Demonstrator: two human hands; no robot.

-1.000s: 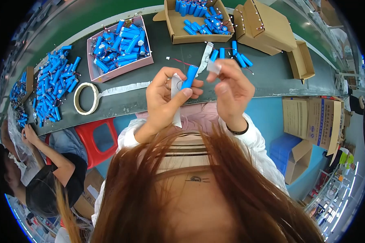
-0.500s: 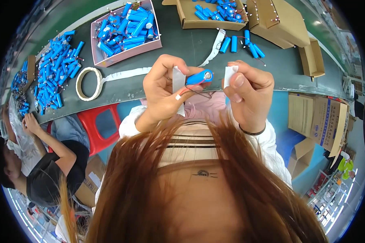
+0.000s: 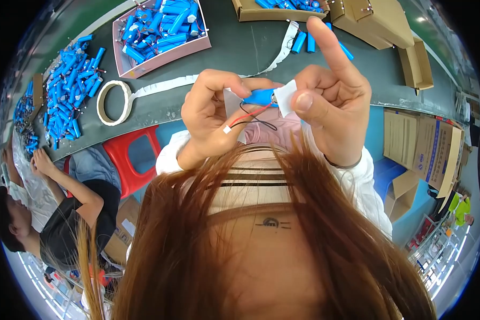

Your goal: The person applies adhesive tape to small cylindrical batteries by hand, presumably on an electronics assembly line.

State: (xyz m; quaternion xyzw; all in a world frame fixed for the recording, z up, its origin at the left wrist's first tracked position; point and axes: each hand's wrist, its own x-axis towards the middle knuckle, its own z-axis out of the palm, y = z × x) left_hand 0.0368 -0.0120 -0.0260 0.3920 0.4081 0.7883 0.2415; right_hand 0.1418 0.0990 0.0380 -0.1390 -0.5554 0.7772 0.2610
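With our left hand [image 3: 205, 114] we grasp the blue cylinder [image 3: 260, 97] between thumb and fingers, its end directed to our right hand [image 3: 338, 109]. This right hand pinches a white piece [image 3: 286, 99] at that end, with index finger stretched forward; we cannot tell if they touch. Near our left thumb hang red and black wires [image 3: 252, 113]. Left of the left hand lies a tape roll [image 3: 127, 102].
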